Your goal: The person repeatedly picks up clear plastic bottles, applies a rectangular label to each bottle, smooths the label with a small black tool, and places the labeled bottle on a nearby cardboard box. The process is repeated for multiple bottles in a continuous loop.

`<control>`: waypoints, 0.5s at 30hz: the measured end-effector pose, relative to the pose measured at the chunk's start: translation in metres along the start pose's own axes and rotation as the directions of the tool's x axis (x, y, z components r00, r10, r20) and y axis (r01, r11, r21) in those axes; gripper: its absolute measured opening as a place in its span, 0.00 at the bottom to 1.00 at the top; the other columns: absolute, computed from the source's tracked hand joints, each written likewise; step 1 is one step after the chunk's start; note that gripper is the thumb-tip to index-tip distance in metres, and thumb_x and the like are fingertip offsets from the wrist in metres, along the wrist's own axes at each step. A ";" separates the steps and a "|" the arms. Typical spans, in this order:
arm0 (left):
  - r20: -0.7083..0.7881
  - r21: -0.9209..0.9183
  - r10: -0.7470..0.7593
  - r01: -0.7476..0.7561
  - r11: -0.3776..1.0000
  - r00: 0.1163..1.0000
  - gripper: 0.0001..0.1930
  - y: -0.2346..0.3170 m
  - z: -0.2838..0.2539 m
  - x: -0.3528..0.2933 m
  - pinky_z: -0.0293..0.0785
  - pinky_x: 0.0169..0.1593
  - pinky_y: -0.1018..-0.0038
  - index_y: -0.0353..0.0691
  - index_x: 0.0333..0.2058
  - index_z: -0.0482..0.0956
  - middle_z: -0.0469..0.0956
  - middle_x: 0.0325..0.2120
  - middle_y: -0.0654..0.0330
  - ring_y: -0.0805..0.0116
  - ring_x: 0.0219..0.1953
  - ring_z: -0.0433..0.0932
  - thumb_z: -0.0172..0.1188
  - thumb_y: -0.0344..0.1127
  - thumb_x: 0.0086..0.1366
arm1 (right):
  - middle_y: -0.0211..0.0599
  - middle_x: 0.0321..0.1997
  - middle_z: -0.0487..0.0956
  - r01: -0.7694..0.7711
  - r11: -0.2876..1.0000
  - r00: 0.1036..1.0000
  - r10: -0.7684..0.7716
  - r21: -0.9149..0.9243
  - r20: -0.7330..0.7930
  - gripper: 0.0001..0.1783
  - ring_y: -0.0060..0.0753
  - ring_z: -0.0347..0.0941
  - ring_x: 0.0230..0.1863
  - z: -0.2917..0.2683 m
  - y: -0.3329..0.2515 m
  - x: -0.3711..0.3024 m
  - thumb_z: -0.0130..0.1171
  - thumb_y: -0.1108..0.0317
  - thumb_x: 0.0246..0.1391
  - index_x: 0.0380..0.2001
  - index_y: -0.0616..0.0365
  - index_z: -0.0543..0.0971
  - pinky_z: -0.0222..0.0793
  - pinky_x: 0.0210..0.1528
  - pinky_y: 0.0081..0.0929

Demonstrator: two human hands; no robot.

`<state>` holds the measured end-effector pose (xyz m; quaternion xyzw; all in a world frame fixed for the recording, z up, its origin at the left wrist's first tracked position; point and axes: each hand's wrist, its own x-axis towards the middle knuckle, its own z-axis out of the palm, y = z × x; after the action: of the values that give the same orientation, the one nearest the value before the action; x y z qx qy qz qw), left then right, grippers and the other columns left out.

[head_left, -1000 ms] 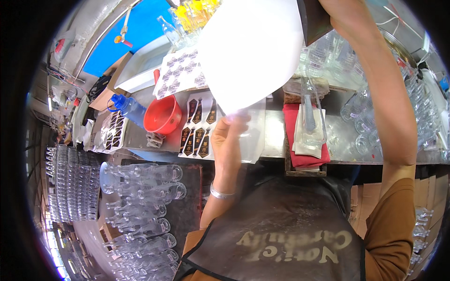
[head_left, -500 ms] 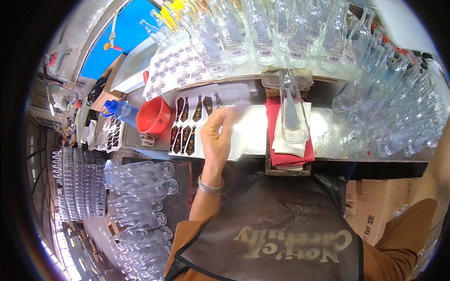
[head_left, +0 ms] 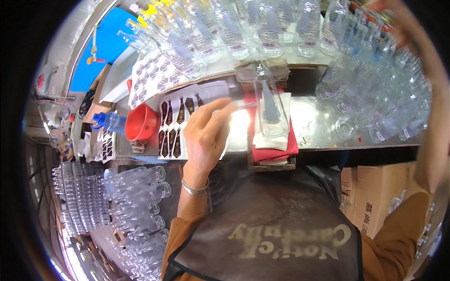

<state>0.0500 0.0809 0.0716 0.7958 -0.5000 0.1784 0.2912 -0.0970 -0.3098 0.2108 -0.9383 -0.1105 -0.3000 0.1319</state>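
My left hand, with a silver bracelet on its wrist, is raised above the label sheet. Its thumb and fingertips pinch a small see-through piece, like thin film. A clear glass bottle with a grey necktie-shaped print lies just right of those fingers. Under it are a white cloth and a red cloth, and its neck leans on a cloth-covered support. Dark tie-shaped labels cover the sheet beside my left wrist. At the far right, my right hand is smeared by motion above standing bottles.
Printed bottles line the back shelf, and more bottles crowd the right side. A red cup and a blue water bottle stand left. Below them are many lying bottles. Cardboard boxes sit lower right.
My right hand has come into view at the upper right, over the bottles. My left hand still pinches the see-through piece near the lying bottle. The whole view has shifted slightly.
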 end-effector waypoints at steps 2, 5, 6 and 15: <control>-0.005 -0.015 0.005 -0.005 1.000 1.000 0.09 0.005 -0.004 -0.004 0.77 0.46 0.70 0.37 0.43 0.85 0.83 0.44 0.54 0.59 0.43 0.82 0.62 0.28 0.66 | 0.38 0.44 0.82 -0.320 0.854 0.941 0.235 0.411 0.243 0.15 0.23 0.74 0.29 0.067 -0.087 0.007 0.65 0.63 0.56 0.45 0.57 0.82 0.69 0.30 0.22; -0.003 -0.061 0.004 -0.004 0.998 1.000 0.08 0.010 -0.006 -0.001 0.77 0.47 0.70 0.37 0.43 0.85 0.83 0.44 0.53 0.59 0.44 0.82 0.62 0.28 0.66 | 0.43 0.34 0.80 0.017 0.916 0.994 -0.058 0.401 0.091 0.11 0.48 0.79 0.34 0.120 -0.121 0.009 0.65 0.64 0.53 0.34 0.61 0.82 0.73 0.37 0.37; 0.005 -0.087 0.006 -0.006 0.996 1.000 0.09 0.011 -0.007 -0.001 0.77 0.48 0.69 0.37 0.43 0.85 0.83 0.44 0.53 0.58 0.44 0.82 0.62 0.28 0.66 | 0.39 0.36 0.80 0.032 0.906 0.994 -0.073 0.422 0.082 0.09 0.36 0.75 0.29 0.134 -0.118 0.009 0.66 0.67 0.53 0.37 0.59 0.82 0.71 0.33 0.30; -0.001 -0.132 0.047 -0.046 0.990 0.999 0.09 0.009 -0.005 -0.009 0.75 0.49 0.67 0.38 0.44 0.84 0.83 0.44 0.54 0.56 0.45 0.81 0.63 0.28 0.65 | 0.40 0.34 0.80 -0.082 0.854 0.970 -0.049 0.514 0.237 0.08 0.43 0.77 0.33 0.152 -0.126 0.010 0.64 0.67 0.54 0.34 0.60 0.82 0.72 0.37 0.34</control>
<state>0.0376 0.0874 0.0730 0.7632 -0.5294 0.1508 0.3383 -0.0434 -0.1425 0.1199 -0.8980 -0.1945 -0.1413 0.3686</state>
